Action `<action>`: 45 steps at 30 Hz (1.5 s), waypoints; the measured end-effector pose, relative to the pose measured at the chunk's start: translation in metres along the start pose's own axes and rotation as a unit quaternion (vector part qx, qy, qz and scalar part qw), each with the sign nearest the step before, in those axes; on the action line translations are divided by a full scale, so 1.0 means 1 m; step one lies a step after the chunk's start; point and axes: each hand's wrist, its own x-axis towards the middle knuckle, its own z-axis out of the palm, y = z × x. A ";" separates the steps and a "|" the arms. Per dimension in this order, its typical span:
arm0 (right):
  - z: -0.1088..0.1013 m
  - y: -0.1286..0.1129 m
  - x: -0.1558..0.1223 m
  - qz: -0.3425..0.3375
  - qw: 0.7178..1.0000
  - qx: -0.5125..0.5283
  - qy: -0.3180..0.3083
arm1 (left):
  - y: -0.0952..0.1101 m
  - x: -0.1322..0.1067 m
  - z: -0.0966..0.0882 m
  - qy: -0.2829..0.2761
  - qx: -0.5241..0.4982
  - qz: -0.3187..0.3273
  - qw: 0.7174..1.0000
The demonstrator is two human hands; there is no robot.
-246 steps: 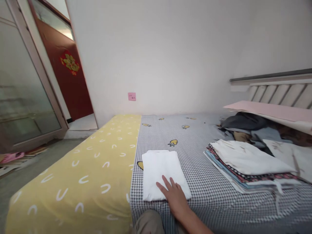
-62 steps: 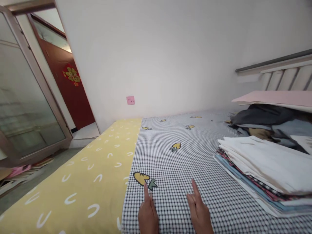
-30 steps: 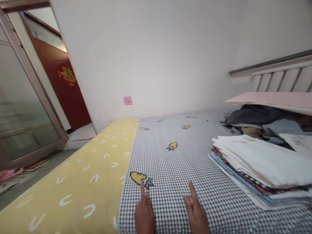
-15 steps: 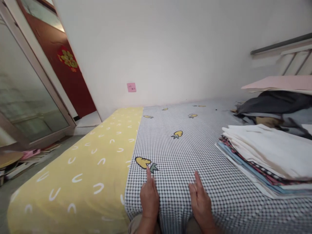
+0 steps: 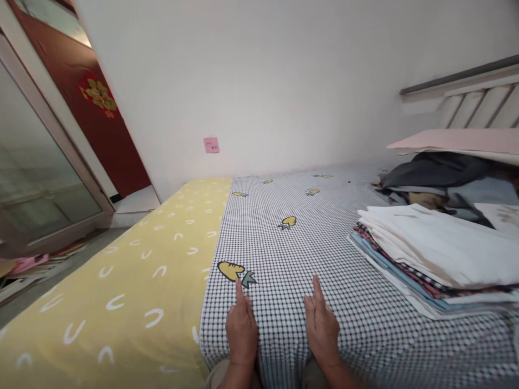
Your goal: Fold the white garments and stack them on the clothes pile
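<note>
Head view, lower centre of the frame: bare left hand flat and palm down on a black-and-white gingham bed sheet, fingers extended and close together, nothing gripped. Bare right hand in the same flat, palm-down attitude on the same sheet, well apart from the left hand, fingers extended and likewise empty. Yellow carrot print with green leaves on the sheet just above the left fingertips, contact not clear. Khaki trouser legs at the bottom edge, beneath the wrists. Right of the frame: stack of folded cream, blue and patterned fabrics on the sheet, right of the right hand and not touching it. Behind the stack, a heap of dark grey and blue clothing under a flat pink board, beside a slatted cream headboard. Left of the sheet: yellow mattress cover with white U-shaped marks. Upper left: glass door with pale frame and, beyond it, a red door with a gold-and-red paper ornament. Centre: small pink paper note on a white wall. Lower left: low pile of books and papers.
</note>
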 end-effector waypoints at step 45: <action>0.002 -0.008 0.007 0.005 0.995 -0.001 -0.100 | -0.003 0.017 -0.010 -0.174 -0.026 -0.054 0.983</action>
